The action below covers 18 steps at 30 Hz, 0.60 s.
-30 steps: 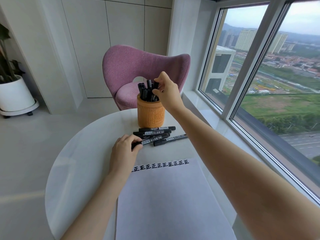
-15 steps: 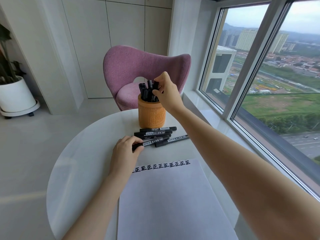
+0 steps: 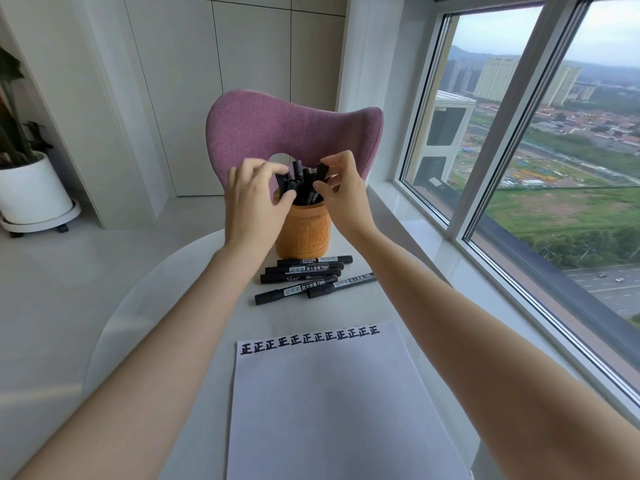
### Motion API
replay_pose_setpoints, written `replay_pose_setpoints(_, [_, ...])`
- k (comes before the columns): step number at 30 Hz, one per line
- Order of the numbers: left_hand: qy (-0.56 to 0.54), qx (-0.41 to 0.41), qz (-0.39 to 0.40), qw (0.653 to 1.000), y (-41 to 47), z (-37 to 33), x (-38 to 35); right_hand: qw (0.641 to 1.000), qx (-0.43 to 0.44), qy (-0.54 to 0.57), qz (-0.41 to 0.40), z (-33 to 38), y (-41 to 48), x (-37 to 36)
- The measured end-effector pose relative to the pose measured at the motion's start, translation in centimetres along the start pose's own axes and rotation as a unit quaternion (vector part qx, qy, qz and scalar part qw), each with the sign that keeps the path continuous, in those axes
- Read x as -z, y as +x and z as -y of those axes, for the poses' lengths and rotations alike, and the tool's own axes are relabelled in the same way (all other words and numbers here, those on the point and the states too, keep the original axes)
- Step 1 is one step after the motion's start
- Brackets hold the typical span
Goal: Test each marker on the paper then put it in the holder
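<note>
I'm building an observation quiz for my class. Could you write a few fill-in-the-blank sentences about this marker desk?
1. The left hand and the right hand both grip the standing markers in the orange ___.
2. ___ loose markers lie on the table between that container and the paper.
3. The plant pot at the left is ___.

Missing words: holder; five; white.
</note>
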<state>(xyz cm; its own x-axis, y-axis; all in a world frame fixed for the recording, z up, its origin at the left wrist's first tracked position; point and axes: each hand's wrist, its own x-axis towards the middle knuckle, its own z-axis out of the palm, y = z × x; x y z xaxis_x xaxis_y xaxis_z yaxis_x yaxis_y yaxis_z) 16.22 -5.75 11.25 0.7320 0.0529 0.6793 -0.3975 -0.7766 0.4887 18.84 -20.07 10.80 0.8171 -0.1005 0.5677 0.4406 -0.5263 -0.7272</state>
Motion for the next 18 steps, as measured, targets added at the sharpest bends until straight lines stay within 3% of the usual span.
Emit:
replay_pose_setpoints(5, [0.093, -0.016, 0.096, 0.991, 2.9, -0.4, -2.3, 1.0, -0.008, 0.013, 0.008, 0.0, -0.1, 0.0])
replay_pose_setpoints(10, [0.1, -0.017, 0.072, 0.992, 3.6, -0.1, -2.9, 1.0, -0.003, 0.02, 0.006, 0.0, -0.2, 0.0])
replay_pose_setpoints(14, [0.022, 0.033, 0.003, 0.999, 3.8, -0.7, -2.9, 0.999, 0.018, 0.026, 0.002, 0.0, 0.0, 0.0])
replay_pose_setpoints(18, [-0.014, 0.054, 0.035, 0.998, 3.9, -0.6, -3.3, 0.999, 0.034, 0.007, 0.025, 0.0, 0.2, -0.4])
